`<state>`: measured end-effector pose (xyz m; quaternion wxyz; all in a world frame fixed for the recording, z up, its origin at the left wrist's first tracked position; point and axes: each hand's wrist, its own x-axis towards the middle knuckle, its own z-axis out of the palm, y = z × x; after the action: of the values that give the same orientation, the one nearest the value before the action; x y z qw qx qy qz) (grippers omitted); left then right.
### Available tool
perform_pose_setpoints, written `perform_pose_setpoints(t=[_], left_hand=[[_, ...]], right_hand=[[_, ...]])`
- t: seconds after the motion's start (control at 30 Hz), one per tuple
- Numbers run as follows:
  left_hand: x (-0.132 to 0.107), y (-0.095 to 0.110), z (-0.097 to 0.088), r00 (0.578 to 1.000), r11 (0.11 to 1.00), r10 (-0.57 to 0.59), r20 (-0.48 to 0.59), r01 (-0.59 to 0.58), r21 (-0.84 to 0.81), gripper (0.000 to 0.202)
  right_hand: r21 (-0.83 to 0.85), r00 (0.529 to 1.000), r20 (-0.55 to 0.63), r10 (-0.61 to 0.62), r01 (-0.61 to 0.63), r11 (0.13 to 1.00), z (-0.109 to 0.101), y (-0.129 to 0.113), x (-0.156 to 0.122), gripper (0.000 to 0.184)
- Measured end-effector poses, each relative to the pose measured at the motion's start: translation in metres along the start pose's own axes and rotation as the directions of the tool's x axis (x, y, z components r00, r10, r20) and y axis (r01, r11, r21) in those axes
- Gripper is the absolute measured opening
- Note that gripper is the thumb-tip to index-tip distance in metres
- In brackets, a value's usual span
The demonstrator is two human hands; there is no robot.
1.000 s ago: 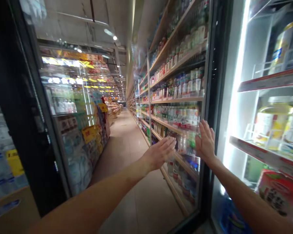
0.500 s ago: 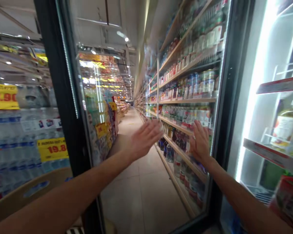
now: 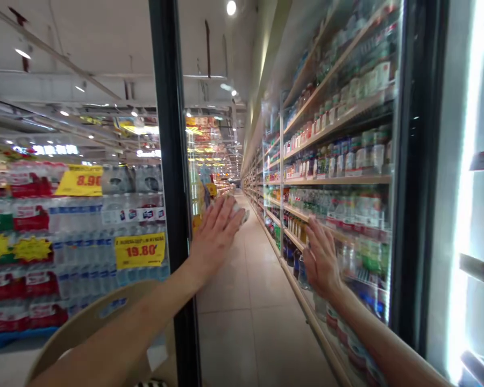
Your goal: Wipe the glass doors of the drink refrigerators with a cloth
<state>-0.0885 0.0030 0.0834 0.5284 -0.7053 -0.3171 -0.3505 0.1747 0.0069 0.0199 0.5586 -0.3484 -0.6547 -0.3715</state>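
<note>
A glass refrigerator door (image 3: 347, 231) with a black frame stands in front of me, its left edge (image 3: 173, 204) running from top to bottom. My left hand (image 3: 218, 234) lies flat against the glass near that edge, fingers stretched out. My right hand (image 3: 320, 258) is also spread flat on the glass, further right. Neither hand holds anything. Through the glass I see a long aisle with shelves of bottles (image 3: 331, 156).
The lit cooler interior (image 3: 468, 215) with shelves shows at the far right. Stacked packs of bottled water with yellow price signs (image 3: 139, 250) fill the left. A tan rounded cart edge (image 3: 84, 328) sits low left. The tiled aisle floor (image 3: 250, 322) runs ahead.
The door's left edge has swung rightward across the view while both hands stay flat on the glass. The cooler interior has shrunk to a strip at the right, and the water display has come into view.
</note>
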Motion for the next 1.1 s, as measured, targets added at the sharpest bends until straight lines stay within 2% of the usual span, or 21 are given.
perform_pose_setpoints(t=[0.03,0.1,0.17,0.2,0.23,0.27,0.33,0.37,0.43,0.5,0.57,0.63,0.7,0.77,0.87,0.9,0.93,1.0,1.03,1.1], left_hand=[[-0.007,0.000,-0.002,1.000,1.000,0.011,0.016,-0.011,-0.002,0.047],[-0.028,0.004,-0.004,0.985,0.988,0.151,0.084,-0.148,-0.042,0.049],[-0.048,0.009,-0.005,0.937,0.947,0.318,0.146,-0.307,-0.095,0.049],[-0.052,0.010,-0.005,0.920,0.933,0.358,0.159,-0.344,-0.107,0.049],[-0.051,0.009,-0.004,0.923,0.935,0.353,0.152,-0.340,-0.103,0.049],[-0.045,0.009,-0.003,0.945,0.953,0.302,0.130,-0.293,-0.083,0.048],[-0.023,0.007,0.002,0.988,0.988,0.151,0.043,-0.149,-0.041,0.048],[-0.010,0.008,0.006,0.995,0.994,0.102,-0.002,-0.102,-0.037,0.048],[0.012,0.012,0.012,0.995,0.994,0.087,-0.057,-0.091,-0.065,0.048],[0.023,0.016,0.015,0.995,0.991,0.074,-0.061,-0.080,-0.105,0.053],[0.021,0.017,0.013,1.000,0.993,0.014,-0.025,-0.017,-0.117,0.061],[0.009,0.015,0.008,0.999,0.993,-0.024,0.022,0.026,-0.112,0.072],[-0.005,0.011,0.001,0.998,0.994,-0.042,0.045,0.046,-0.103,0.080],[-0.018,0.008,-0.004,0.995,0.993,-0.080,0.058,0.085,-0.084,0.084],[-0.028,0.008,-0.006,0.988,0.989,-0.126,0.085,0.132,-0.068,0.083],[-0.029,0.009,-0.005,0.987,0.987,-0.136,0.088,0.143,-0.072,0.083],[-0.028,0.011,-0.004,0.986,0.985,-0.144,0.084,0.151,-0.079,0.082],[-0.022,0.015,0.000,0.989,0.985,-0.139,0.055,0.144,-0.096,0.080],[-0.017,0.018,0.002,0.991,0.986,-0.129,0.033,0.132,-0.103,0.078],[-0.005,0.023,0.005,0.994,0.988,-0.111,0.006,0.111,-0.109,0.076]], right_hand=[[0.007,1.000,0.008,-0.010,0.010,1.000,0.001,-0.002,-0.001,0.064],[0.016,0.999,0.021,-0.030,0.030,0.999,0.005,-0.005,-0.004,0.064],[0.022,0.999,0.021,-0.042,0.041,0.999,0.007,-0.007,-0.006,0.064],[0.025,0.999,0.021,-0.044,0.043,0.999,0.008,-0.008,-0.006,0.064],[0.031,0.999,0.015,-0.044,0.044,0.999,0.008,-0.009,-0.006,0.064],[0.040,0.999,0.004,-0.046,0.046,0.998,0.007,-0.011,-0.005,0.064],[0.078,0.998,-0.015,-0.053,0.054,0.996,0.007,-0.019,0.001,0.064],[0.114,0.997,-0.026,-0.068,0.071,0.991,0.008,-0.025,0.005,0.064],[0.215,0.992,-0.050,-0.113,0.122,0.969,0.014,-0.042,0.015,0.064],[0.307,0.986,-0.068,-0.150,0.163,0.938,0.025,-0.061,0.026,0.064],[0.315,0.987,-0.066,-0.146,0.159,0.936,0.040,-0.081,0.035,0.062],[0.239,0.993,-0.043,-0.108,0.115,0.964,0.055,-0.097,0.042,0.057],[0.141,0.996,-0.026,-0.086,0.088,0.986,0.064,-0.103,0.047,0.053],[0.074,0.990,-0.009,-0.141,0.141,0.987,0.065,-0.091,0.049,0.051],[-0.026,0.980,0.012,-0.199,0.199,0.980,0.048,-0.036,0.048,0.050],[-0.077,0.990,-0.029,-0.140,0.138,0.987,0.040,-0.013,0.048,0.050],[-0.123,0.995,-0.098,-0.016,0.003,0.992,0.032,0.009,0.047,0.048],[-0.134,0.948,-0.255,0.190,-0.229,0.964,0.021,0.040,0.047,0.048],[-0.122,0.926,-0.298,0.232,-0.277,0.953,0.019,0.046,0.047,0.049],[-0.101,0.940,-0.296,0.170,-0.207,0.973,0.021,0.036,0.046,0.052]])
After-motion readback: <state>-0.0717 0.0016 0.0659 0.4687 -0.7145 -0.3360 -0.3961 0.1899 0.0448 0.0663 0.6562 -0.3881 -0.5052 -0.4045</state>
